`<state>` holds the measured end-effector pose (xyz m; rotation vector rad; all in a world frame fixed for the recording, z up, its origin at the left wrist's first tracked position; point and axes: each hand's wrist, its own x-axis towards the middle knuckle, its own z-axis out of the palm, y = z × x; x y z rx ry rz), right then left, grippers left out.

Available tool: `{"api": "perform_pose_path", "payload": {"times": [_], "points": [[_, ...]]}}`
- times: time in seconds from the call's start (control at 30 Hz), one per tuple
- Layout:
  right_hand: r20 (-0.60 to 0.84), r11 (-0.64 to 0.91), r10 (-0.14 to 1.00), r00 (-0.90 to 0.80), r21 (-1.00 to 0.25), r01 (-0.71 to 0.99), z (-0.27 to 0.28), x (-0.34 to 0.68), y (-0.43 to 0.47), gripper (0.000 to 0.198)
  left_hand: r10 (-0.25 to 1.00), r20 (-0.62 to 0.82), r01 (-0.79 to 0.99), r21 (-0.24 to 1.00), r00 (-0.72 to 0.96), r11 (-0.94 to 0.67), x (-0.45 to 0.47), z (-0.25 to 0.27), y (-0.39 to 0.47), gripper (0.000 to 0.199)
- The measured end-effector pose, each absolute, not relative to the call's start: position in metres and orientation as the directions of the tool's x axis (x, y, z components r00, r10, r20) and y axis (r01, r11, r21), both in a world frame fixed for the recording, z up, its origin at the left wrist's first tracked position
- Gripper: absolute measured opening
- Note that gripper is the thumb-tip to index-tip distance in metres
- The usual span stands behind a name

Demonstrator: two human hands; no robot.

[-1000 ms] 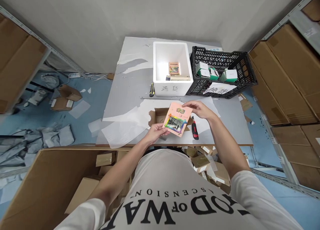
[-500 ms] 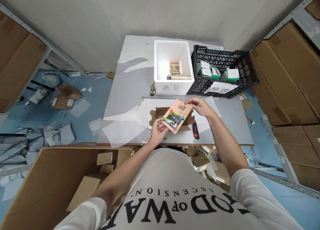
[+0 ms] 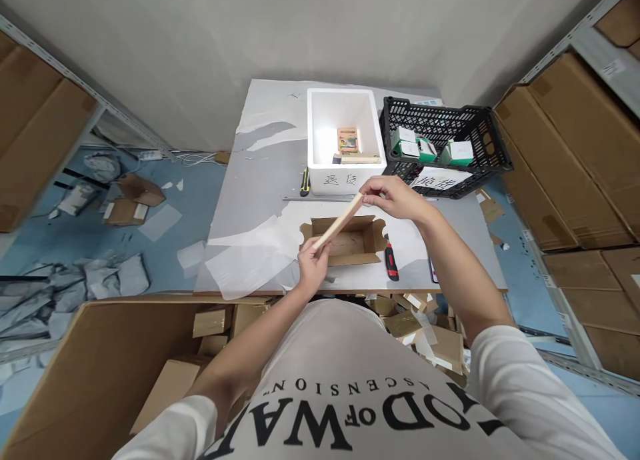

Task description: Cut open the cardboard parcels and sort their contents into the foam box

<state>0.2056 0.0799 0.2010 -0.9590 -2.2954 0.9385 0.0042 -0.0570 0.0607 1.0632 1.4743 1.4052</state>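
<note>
A pink-covered book is held up on edge between my hands, its pale page edges facing up at me. My left hand pinches its lower left corner. At the upper right end, my right hand grips it between thumb and fingers. Below the book stands an opened small cardboard box with its flaps spread. A red and black utility knife lies just right of that box. Beyond my hands is a white foam box with several books inside.
A black plastic crate holding green and white boxes stands right of the foam box. A yellow and black cutter lies at its left. Loose white paper covers the table's left front. A large carton stands at lower left.
The book has been tilted from cover facing me to edge-on. My right hand has moved slightly up with it, and a dark-edged object now shows beside my right forearm.
</note>
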Motion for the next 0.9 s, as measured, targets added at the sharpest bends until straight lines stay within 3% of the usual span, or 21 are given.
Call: {"api": "perform_pose_path", "payload": {"times": [0.2, 0.3, 0.4, 0.63, 0.9], "points": [[0.111, 0.551, 0.713, -0.693, -0.7, 0.454, 0.207, 0.193, 0.099, 0.017, 0.974, -0.169, -0.22, 0.966, -0.152, 0.133, 0.009, 0.063, -0.058, 0.038], [0.028, 0.457, 0.734, -0.678, -0.759, 0.464, 0.195, 0.19, 0.109, 0.018, 0.966, -0.257, -0.348, 0.909, -0.033, 0.23, 0.012, 0.063, -0.061, 0.048], [-0.053, 0.316, 0.764, -0.644, -0.839, 0.444, 0.176, 0.19, 0.112, 0.02, 0.942, -0.33, -0.427, 0.845, 0.059, 0.323, 0.014, 0.061, -0.068, 0.045], [-0.234, -0.021, 0.8, -0.552, -0.931, 0.364, 0.135, 0.189, 0.104, 0.023, 0.861, -0.452, -0.451, 0.735, 0.232, 0.507, 0.014, 0.056, -0.084, 0.035], [-0.261, -0.083, 0.808, -0.529, -0.938, 0.336, 0.131, 0.192, 0.105, 0.025, 0.857, -0.45, -0.435, 0.738, 0.251, 0.515, 0.016, 0.058, -0.081, 0.033]]}}
